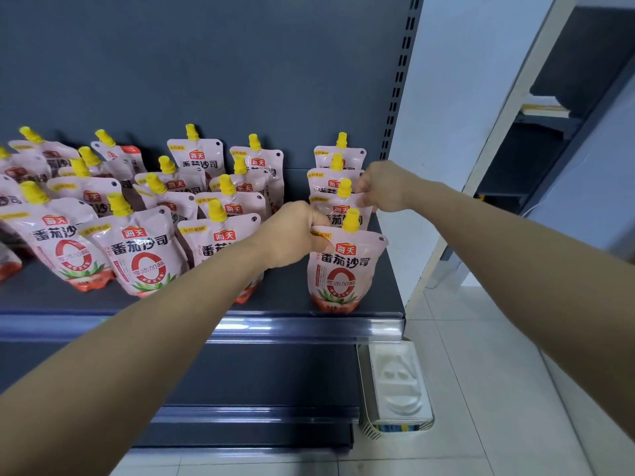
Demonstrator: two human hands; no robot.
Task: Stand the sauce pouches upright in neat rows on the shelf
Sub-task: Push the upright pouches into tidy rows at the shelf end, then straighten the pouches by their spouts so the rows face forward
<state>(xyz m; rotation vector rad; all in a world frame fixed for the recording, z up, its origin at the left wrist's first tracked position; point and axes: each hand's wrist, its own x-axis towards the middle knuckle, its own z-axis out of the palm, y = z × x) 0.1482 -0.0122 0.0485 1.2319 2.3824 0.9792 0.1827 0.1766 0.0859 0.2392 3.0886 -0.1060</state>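
Most tomato sauce pouches (pixel 144 249) stand in rows on the shelf (pixel 292 297); left hand (pixel 292 235) pinches the front pouch (pixel 345 266), right hand (pixel 381 188) the pouch behind (pixel 340 209), straightening the last row.

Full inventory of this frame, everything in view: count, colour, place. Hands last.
sauce pouches: about twenty, exact count unclear as the left edge cuts some off; pink with yellow caps; standing in rows on the shelf
front right pouch: one, pink, at the shelf's front right corner
shelf: one, dark grey, centre, with a clear price rail along its front edge
back panel: one, dark grey, behind the pouches
white tray: one, on the floor right of the lower shelves
floor tiles: white, lower right
left hand: gripping the front right pouch's top left corner
right hand: pinching the top right corner of the pouch behind it
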